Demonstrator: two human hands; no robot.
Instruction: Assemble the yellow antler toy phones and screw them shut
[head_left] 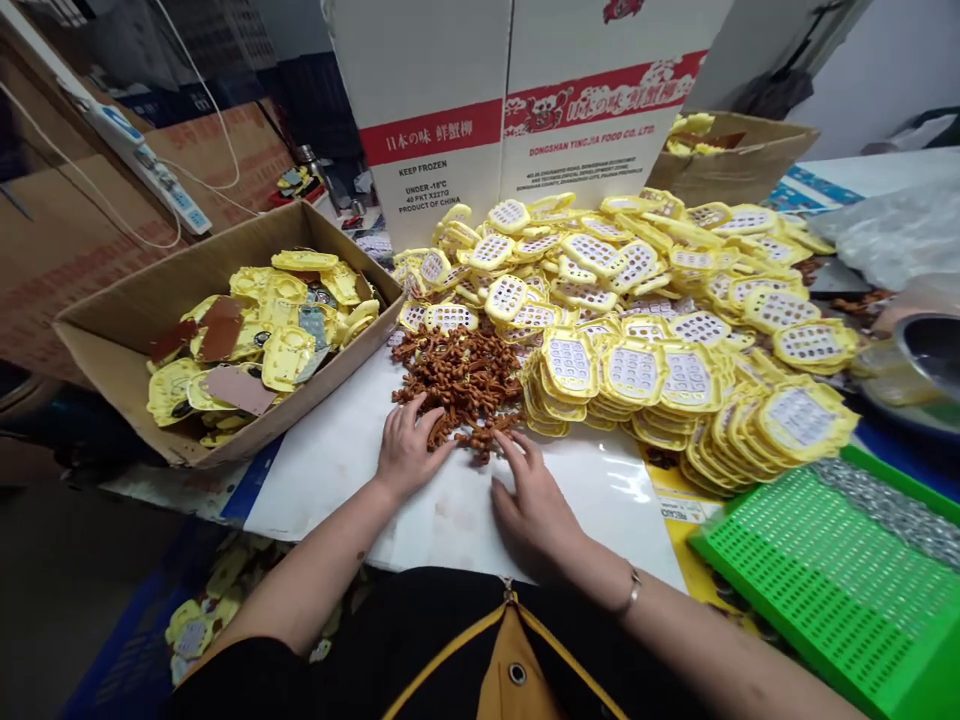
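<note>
Head view first, from where I sit: a cardboard box [112, 345] stands at the left edge of the tabletop [315, 490], and the yellow casings [289, 355] inside it lie jumbled, some with brown or grey pieces among them. Just to its right, toward the middle of the tabletop, I have the brown pieces [465, 370] in a loose heap, small and knobbly, with a few scattered along its near side. My left hand [405, 445] is at the heap's near left side, fingers apart and lightly bent, thumb well away from them; the fingertips touch the pieces, and I see nothing gripped, though what lies under them is hidden. My right hand [536, 500] is at the near right side, half open, a gap between thumb and forefinger, fingertips at the outermost pieces and nothing visibly held.

As I judge it, the brown heap is unsorted: no piece lies set apart in order. Behind it, toward the far edge, the yellow panels [592, 255] form a wide, loose mound against a printed carton [442, 90]. Further right, the stacked panels [630, 370] stand in fairly neat piles, so I count that portion as ordered and the mound as left. A green basket [810, 570] sits by the near right corner.
</note>
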